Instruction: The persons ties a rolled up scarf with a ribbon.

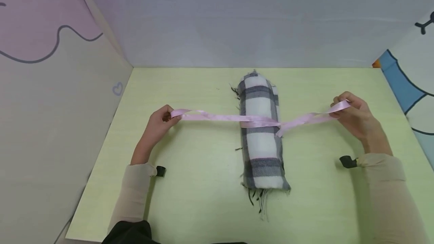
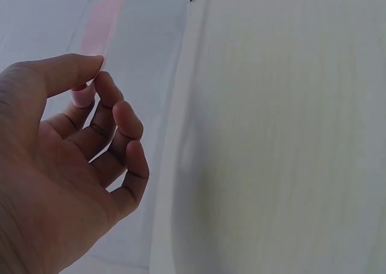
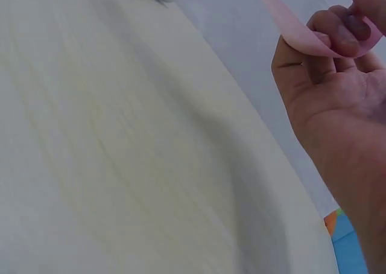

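Observation:
A rolled plaid scarf [image 1: 261,146], grey and white with fringe at its near end, lies lengthwise on the table. Around its middle passes a pink ribbon [image 1: 223,117], crossing near the scarf's right edge. To the left, my left hand [image 1: 158,127] pinches one end of the ribbon between thumb and fingertip; the left wrist view shows the other fingers of that hand [image 2: 78,141] loosely bent. On the far right my right hand [image 1: 357,118] pinches the other side, and in the right wrist view the ribbon [image 3: 301,38] loops across its fingers. Both stretches are held out sideways.
The pale yellow table [image 1: 203,183] runs back to a plain grey-white wall [image 1: 251,33]. A side panel [image 1: 57,123] with drawn lines stands at the left, and another with blue shapes [image 1: 400,82] at the right. Black straps hang from both cuffs.

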{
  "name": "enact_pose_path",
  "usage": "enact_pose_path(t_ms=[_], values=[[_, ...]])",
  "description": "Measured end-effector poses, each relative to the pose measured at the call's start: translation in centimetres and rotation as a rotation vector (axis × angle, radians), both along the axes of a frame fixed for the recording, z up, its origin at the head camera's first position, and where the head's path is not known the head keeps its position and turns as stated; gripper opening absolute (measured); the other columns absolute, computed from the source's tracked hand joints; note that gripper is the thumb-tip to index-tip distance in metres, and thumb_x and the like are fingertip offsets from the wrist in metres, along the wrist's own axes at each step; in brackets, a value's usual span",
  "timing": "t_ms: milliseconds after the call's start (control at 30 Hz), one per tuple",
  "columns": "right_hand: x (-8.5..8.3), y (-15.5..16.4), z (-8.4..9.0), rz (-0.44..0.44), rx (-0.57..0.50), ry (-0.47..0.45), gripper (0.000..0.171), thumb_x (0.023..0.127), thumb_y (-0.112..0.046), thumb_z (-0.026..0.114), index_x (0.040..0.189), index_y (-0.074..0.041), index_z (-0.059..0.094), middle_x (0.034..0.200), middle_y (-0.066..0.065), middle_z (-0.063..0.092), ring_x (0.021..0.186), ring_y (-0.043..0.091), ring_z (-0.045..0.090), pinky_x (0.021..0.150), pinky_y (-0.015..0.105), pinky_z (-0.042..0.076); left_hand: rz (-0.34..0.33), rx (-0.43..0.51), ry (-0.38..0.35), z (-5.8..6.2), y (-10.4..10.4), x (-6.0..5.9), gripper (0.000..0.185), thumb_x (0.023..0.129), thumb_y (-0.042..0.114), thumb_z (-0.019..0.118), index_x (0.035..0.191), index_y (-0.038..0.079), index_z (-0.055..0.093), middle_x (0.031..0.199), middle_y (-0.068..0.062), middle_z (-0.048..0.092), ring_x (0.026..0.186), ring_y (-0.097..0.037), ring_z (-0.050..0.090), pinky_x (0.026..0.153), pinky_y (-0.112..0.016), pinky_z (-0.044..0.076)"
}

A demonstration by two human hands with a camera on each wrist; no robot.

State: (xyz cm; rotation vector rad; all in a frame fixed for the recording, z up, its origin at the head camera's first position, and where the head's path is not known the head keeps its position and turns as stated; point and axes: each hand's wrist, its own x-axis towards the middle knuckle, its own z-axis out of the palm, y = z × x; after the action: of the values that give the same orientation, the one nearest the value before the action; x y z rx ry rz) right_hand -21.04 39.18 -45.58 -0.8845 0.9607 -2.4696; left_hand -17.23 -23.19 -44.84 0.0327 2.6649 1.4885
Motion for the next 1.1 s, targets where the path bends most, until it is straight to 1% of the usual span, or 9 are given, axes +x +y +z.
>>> enact_pose_path(t_ms=[133,267,433,633,733,867,933,1000,1100], values=[[-0.1,1.2,-0.5,-0.002,0.006,-0.03,0.038,0.104,0.015,0.022,0.125,0.017,0.054,0.109,0.019,0.061,0.092,0.028,0.052,0.081,0.035,0.044,0.043,-0.057,0.001,-0.1,-1.3,0.5,0.026,0.099,0.03,0.073,0.099,0.008,0.059,0.089,0.001,0.067,0.077,-0.014,0.056,0.063,-0.024,0.044],[0.1,2.5,-0.5,-0.012,-0.002,-0.084,0.039,0.106,0.013,0.022,0.128,0.016,0.054,0.118,0.022,0.063,0.105,0.031,0.062,0.095,0.038,0.055,0.06,-0.115,0.01,-0.1,-2.3,0.8,0.027,0.1,0.032,0.071,0.1,0.008,0.059,0.092,-0.003,0.067,0.081,-0.016,0.057,0.066,-0.025,0.045],[0.4,4.0,-0.5,-0.026,-0.01,-0.132,0.047,0.104,0.014,0.014,0.132,0.016,0.052,0.122,0.026,0.063,0.112,0.037,0.064,0.104,0.039,0.051,0.082,-0.19,0.021,0.1,-3.5,1.0,0.027,0.101,0.031,0.069,0.097,0.008,0.056,0.089,-0.005,0.061,0.08,-0.018,0.053,0.066,-0.026,0.042],[0.7,6.0,-0.4,0.068,-0.108,-0.228,0.069,0.098,0.004,-0.006,0.143,0.018,0.044,0.125,0.035,0.062,0.119,0.046,0.059,0.115,0.047,0.043,0.104,-0.312,0.018,0.4,-4.4,1.1,0.023,0.101,0.027,0.067,0.096,0.008,0.057,0.083,-0.006,0.06,0.074,-0.02,0.052,0.063,-0.029,0.042],[0.8,6.9,-0.6,0.101,-0.095,-0.197,0.071,0.097,0.001,-0.008,0.149,0.018,0.038,0.133,0.037,0.06,0.127,0.048,0.056,0.12,0.047,0.038,0.11,-0.371,0.014,0.5,-4.8,1.2,0.022,0.102,0.028,0.066,0.099,0.007,0.057,0.087,-0.01,0.064,0.079,-0.023,0.057,0.064,-0.03,0.043],[0.9,7.9,-0.7,0.099,-0.008,-0.094,0.068,0.098,0.003,-0.007,0.152,0.019,0.033,0.139,0.035,0.061,0.136,0.044,0.055,0.125,0.041,0.034,0.147,-0.432,-0.034,0.6,-5.2,1.4,0.022,0.102,0.028,0.063,0.11,0.007,0.059,0.099,-0.016,0.07,0.084,-0.029,0.064,0.064,-0.031,0.046],[1.3,8.1,-0.5,0.019,0.084,-0.06,0.065,0.1,0.005,-0.005,0.149,0.019,0.037,0.13,0.031,0.068,0.131,0.039,0.061,0.121,0.036,0.037,0.167,-0.455,-0.067,0.7,-5.3,1.4,0.027,0.102,0.027,0.062,0.118,0.006,0.059,0.107,-0.019,0.072,0.085,-0.032,0.066,0.064,-0.033,0.046],[1.7,8.2,0.0,-0.117,0.215,-0.044,0.061,0.103,0.008,0.001,0.143,0.02,0.046,0.121,0.024,0.074,0.121,0.031,0.067,0.114,0.032,0.043,0.187,-0.473,-0.1,0.9,-5.4,1.3,0.033,0.101,0.027,0.061,0.126,0.006,0.058,0.116,-0.022,0.072,0.088,-0.036,0.066,0.065,-0.036,0.046],[2.3,8.0,1.1,-0.35,0.512,-0.078,0.047,0.108,0.011,0.021,0.134,0.015,0.059,0.103,0.011,0.08,0.099,0.019,0.073,0.095,0.023,0.052,0.189,-0.521,-0.122,1.0,-5.3,1.2,0.039,0.1,0.026,0.061,0.132,0.004,0.057,0.126,-0.023,0.07,0.099,-0.04,0.067,0.073,-0.045,0.049]])
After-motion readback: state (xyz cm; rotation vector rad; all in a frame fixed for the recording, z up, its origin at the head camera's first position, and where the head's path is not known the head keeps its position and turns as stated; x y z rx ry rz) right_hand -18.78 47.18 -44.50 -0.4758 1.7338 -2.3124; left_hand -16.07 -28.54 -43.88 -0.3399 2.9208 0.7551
